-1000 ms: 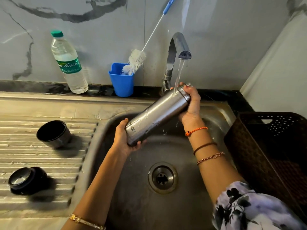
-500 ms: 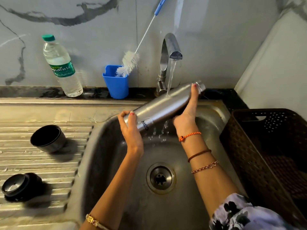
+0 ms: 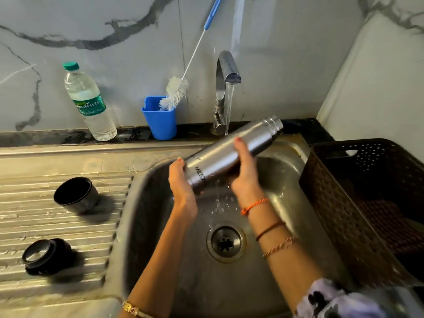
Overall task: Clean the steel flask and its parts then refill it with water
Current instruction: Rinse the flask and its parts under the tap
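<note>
So there's 1 steel flask (image 3: 231, 154) held tilted over the sink (image 3: 286, 203), open neck pointing up and right, base down at the left. The tap (image 3: 226, 72) is running and its stream lands on the flask's upper side, with drops splashing off underneath toward the drain (image 3: 226, 242). Both hands are on it: the left hand (image 3: 181, 187) cups the base end with fingers curled round it, and the right hand (image 3: 243, 173) wraps the middle of the body, so both grips are clamped on the flask.

Off on the ribbed draining bench (image 3: 57, 226) to the left sit 2 flask parts, apart from each other: 1 dark cup (image 3: 75, 195) lying tipped on its side, and 1 lid (image 3: 46, 255) nearer the camera.

Along the back ledge: 1 plastic water bottle (image 3: 88, 102) with a green cap, and 1 blue holder (image 3: 160, 118) with 1 bottle brush (image 3: 175, 92) leaning out of it. 1 brown basket (image 3: 344, 203) stands just right of the sink. The right wrist wears 3 bands, the left 1 bracelet.
</note>
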